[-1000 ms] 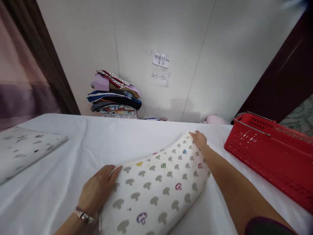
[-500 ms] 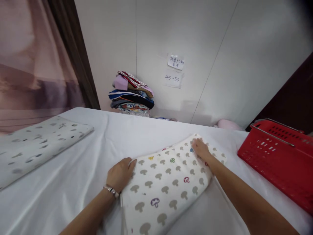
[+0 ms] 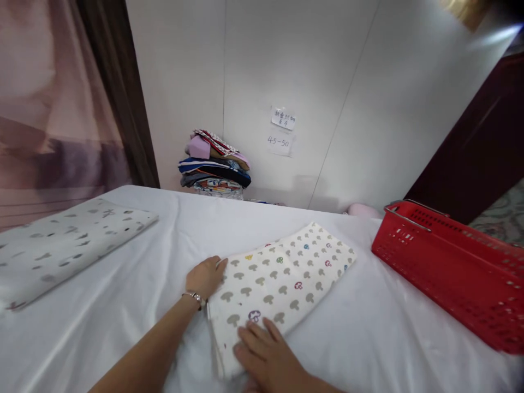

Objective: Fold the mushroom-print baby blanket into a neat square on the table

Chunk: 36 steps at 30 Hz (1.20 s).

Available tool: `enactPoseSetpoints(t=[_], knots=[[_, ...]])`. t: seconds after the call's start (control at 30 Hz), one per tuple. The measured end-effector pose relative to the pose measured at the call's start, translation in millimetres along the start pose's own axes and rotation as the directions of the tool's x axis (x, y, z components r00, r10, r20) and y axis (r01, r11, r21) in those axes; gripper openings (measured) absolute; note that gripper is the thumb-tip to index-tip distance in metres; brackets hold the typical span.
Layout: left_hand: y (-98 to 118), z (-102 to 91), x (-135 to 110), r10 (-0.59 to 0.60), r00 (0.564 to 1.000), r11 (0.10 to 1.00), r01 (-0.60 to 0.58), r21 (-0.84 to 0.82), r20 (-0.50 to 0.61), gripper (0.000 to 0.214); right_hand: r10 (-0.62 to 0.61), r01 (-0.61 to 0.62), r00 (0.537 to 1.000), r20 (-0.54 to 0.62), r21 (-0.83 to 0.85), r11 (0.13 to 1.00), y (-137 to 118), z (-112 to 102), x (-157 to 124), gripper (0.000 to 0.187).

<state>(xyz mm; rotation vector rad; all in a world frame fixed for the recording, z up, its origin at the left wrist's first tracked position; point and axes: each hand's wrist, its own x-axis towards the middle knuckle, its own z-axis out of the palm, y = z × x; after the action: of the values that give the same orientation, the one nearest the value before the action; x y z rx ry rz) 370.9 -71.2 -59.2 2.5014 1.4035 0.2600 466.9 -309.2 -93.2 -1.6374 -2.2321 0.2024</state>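
Note:
A folded white cloth (image 3: 282, 273) printed with grey and a few coloured mushrooms lies slantwise on the white-covered table. My left hand (image 3: 206, 277), with a bracelet at the wrist, is closed at the cloth's upper left corner; part of its fingers is hidden. Near the cloth's front end, my right hand (image 3: 270, 357) rests flat on top with its fingers spread. At the far left lies another folded white cloth (image 3: 77, 240) with grey and black spots, apart from both hands.
A red plastic basket (image 3: 442, 262) with metal handles stands at the right. Behind the table rises a stack of folded fabrics (image 3: 215, 164) against the wall. Two paper signs (image 3: 281, 131) are stuck to the wall, and a pink curtain (image 3: 53, 109) hangs at the left.
My right hand has moved from the cloth's far end to its near end and now lies flat. The cloth's right part looks flatter and narrower. My left hand stays at the corner.

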Motion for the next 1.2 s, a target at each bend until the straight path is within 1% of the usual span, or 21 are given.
enactPoseSetpoints(t=[0.03,0.1,0.17,0.23,0.3,0.4,0.5,0.53,0.57,0.63,0.67,0.77,0.83,0.93,1.03,1.13,1.2], knots=[[-0.1,-0.8,-0.8,0.003,1.000,1.000,-0.003,-0.011,-0.007,0.040,-0.025,0.024,1.000,0.008,0.017,1.000,-5.0,-1.6,1.9,0.062],[-0.7,-2.1,-2.8,0.009,1.000,0.999,-0.010,-0.040,-0.024,0.040,-0.001,0.000,1.000,0.021,0.061,0.998,-11.1,-14.5,4.8,0.057],[-1.5,-2.7,-5.1,0.003,0.999,0.998,-0.005,-0.064,-0.039,0.039,0.109,-0.111,0.994,0.018,0.087,0.990,-10.6,-34.5,6.2,0.046],[-2.2,-2.6,-7.2,-0.013,0.999,0.997,0.009,-0.078,-0.045,0.038,0.259,-0.258,0.966,-0.002,0.080,0.963,-0.9,-52.9,7.0,0.036],[-2.4,-2.1,-9.0,-0.025,0.998,0.996,0.021,-0.086,-0.056,0.038,0.364,-0.362,0.932,-0.005,0.076,0.929,18.1,-64.5,9.1,0.034],[-2.0,-2.1,-11.2,-0.031,0.998,0.996,0.026,-0.087,-0.062,0.037,0.466,-0.466,0.885,-0.012,0.041,0.884,57.5,-71.9,19.2,0.039],[-2.3,-4.1,-12.7,-0.040,0.998,0.996,0.036,-0.083,-0.046,0.038,0.607,-0.609,0.793,-0.053,-0.098,0.787,97.3,-76.5,39.9,0.044],[-2.8,-5.0,-13.0,-0.043,0.998,0.996,0.039,-0.082,-0.042,0.038,0.654,-0.656,0.754,-0.065,-0.141,0.742,109.0,-77.7,48.3,0.045],[-3.5,-6.0,-13.3,-0.043,0.998,0.996,0.039,-0.080,-0.039,0.038,0.683,-0.684,0.727,-0.072,-0.164,0.711,119.6,-78.1,56.8,0.044],[-5.4,-7.4,-13.5,-0.041,0.999,0.996,0.039,-0.079,-0.026,0.038,0.719,-0.720,0.690,-0.085,-0.184,0.669,136.7,-75.9,72.6,0.042],[-6.4,-7.7,-13.6,-0.042,0.999,0.996,0.040,-0.081,-0.021,0.039,0.725,-0.728,0.682,-0.092,-0.185,0.660,143.1,-73.2,79.1,0.043],[-8.8,-6.5,-13.5,-0.049,0.999,0.994,0.047,-0.095,-0.015,0.040,0.734,-0.740,0.669,-0.116,-0.193,0.644,155.8,-62.3,90.8,0.051],[-9.8,-4.3,-13.0,-0.037,0.999,0.995,0.033,-0.097,-0.039,0.040,0.731,-0.738,0.672,-0.123,-0.197,0.645,161.0,-57.5,92.6,0.054],[-10.9,-0.4,-11.4,-0.012,0.997,0.995,0.004,-0.103,-0.077,0.041,0.719,-0.729,0.682,-0.135,-0.206,0.653,167.7,-57.4,92.0,0.050],[-12.2,2.4,-9.6,-0.018,0.998,0.991,0.010,-0.133,-0.058,0.042,0.701,-0.712,0.700,-0.138,-0.217,0.668,173.6,-59.4,93.4,0.049],[-13.1,3.6,-8.5,-0.021,0.999,0.989,0.015,-0.148,-0.043,0.041,0.679,-0.680,0.728,-0.096,-0.236,0.695,178.0,-57.6,97.4,0.051],[-13.1,3.6,-8.5,-0.023,0.999,0.989,0.017,-0.147,-0.037,0.041,0.680,-0.672,0.730,-0.070,-0.251,0.697,180.3,-55.6,100.3,0.053]])
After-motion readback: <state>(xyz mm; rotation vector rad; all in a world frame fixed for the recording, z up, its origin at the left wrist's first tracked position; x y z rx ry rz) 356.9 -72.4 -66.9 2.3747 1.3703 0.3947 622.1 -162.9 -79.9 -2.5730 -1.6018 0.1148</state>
